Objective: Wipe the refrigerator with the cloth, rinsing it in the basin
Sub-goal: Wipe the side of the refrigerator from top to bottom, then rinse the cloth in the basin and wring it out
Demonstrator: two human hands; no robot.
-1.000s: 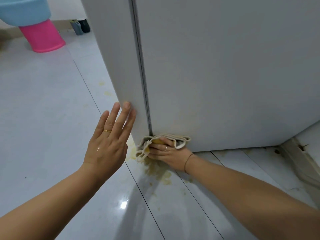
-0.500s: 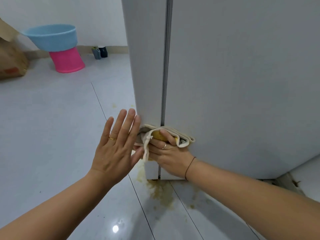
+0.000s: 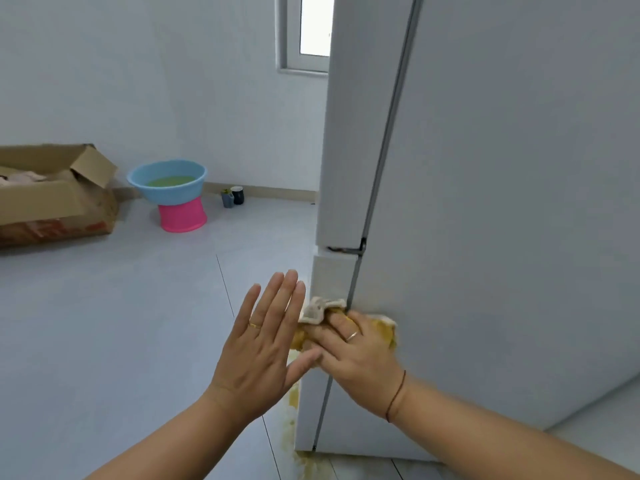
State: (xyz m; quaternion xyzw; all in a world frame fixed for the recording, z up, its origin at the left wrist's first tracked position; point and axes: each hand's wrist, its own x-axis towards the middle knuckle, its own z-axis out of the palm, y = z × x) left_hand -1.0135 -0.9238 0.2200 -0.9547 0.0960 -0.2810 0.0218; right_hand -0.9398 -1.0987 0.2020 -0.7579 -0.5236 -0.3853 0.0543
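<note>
The white refrigerator (image 3: pixel 502 202) fills the right half of the head view, its side panel facing me and its door edge on the left. My right hand (image 3: pixel 356 358) presses a yellow-stained beige cloth (image 3: pixel 317 311) against the lower corner of the refrigerator, fingers spread over it. My left hand (image 3: pixel 263 341) is held flat with straight fingers just left of the cloth, beside the door edge. A blue basin (image 3: pixel 168 183) holding greenish water stands on a pink stool (image 3: pixel 182 216) at the far wall.
An open cardboard box (image 3: pixel 55 199) lies at the left by the wall. Two small dark containers (image 3: pixel 232 196) stand by the baseboard. Yellow stains (image 3: pixel 294 427) mark the floor at the refrigerator's foot. A window (image 3: pixel 304 32) is behind.
My right hand has slid the cloth up the refrigerator's corner, away from the floor. My left hand rose with it, and the view has tilted up to show the room.
</note>
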